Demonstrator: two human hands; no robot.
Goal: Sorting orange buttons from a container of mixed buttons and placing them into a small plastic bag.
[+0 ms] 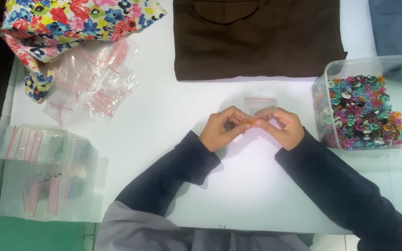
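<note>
At the centre of a white table, the left hand and right hand meet, fingertips pinching a small orange piece over a little clear bag. A clear tub of coloured buttons sits at right — brown cloth at top, floral fabric and loose bags upper left.

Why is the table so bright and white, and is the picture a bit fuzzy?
In the head view, strong light washes out the white table, so its surface shows little detail; soft shadows lie under both sleeves; the left hand, the right hand and the small orange piece between them look slightly soft; the clear zip bags show some glare.
</note>
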